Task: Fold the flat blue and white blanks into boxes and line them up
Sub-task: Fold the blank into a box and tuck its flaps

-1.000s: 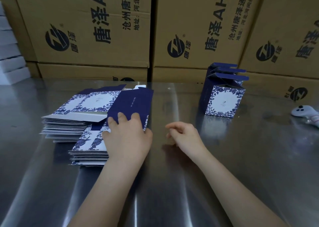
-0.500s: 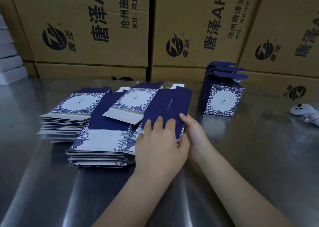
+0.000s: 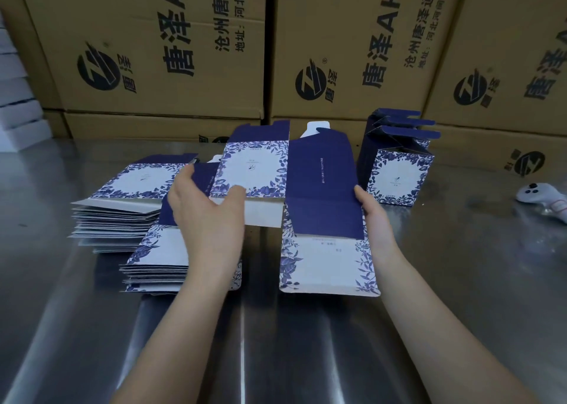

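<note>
I hold one flat blue and white blank [image 3: 319,176] lifted over the steel table [image 3: 460,281], spread between both hands. My left hand [image 3: 205,219] grips its left side, thumb on the floral white panel. On the blank's right edge, by the dark blue panel, my right hand [image 3: 376,219] pinches the card. Two stacks of flat blanks lie at the left: a far stack [image 3: 122,207] and a near stack [image 3: 159,262], which my left forearm partly hides. One folded box [image 3: 399,176] stands at the back right with its top flaps open.
Large brown cartons [image 3: 171,50] form a wall along the table's far edge. A white handheld controller [image 3: 541,199] lies at the far right. White boxes [image 3: 18,112] are stacked at the far left.
The blank has come off the near stack and moved right and up. My right hand has taken its right edge, and my left hand has shifted to its left side.
</note>
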The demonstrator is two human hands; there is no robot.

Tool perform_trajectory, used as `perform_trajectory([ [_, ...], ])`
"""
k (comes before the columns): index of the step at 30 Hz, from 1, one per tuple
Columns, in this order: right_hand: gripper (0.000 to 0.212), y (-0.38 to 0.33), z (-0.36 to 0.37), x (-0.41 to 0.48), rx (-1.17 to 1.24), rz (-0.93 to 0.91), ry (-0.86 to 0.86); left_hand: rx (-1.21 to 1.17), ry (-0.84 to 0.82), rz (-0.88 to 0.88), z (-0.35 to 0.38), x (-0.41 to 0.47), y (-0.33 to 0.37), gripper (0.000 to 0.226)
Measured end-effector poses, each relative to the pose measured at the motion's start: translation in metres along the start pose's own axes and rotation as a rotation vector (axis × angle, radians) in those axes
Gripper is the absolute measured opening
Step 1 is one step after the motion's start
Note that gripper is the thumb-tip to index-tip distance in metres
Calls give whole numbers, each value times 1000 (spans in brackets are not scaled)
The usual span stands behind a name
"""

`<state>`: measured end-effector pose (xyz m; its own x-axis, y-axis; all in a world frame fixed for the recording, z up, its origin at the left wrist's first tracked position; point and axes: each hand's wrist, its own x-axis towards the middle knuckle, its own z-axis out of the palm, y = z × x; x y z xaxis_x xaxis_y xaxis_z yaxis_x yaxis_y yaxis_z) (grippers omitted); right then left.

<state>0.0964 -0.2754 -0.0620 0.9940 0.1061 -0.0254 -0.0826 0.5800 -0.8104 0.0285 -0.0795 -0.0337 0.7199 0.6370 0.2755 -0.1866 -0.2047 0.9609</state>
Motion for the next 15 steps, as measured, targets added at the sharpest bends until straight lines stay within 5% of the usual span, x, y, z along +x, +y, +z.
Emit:
perform_trajectory([
  [7, 30, -5, -3, 1, 4, -2, 6, -298, -146, -268, -7, 13, -3, 80],
  [15, 36, -12, 1, -5, -76, -83, -25, -228, -288, -48, -7, 11, -8, 80],
])
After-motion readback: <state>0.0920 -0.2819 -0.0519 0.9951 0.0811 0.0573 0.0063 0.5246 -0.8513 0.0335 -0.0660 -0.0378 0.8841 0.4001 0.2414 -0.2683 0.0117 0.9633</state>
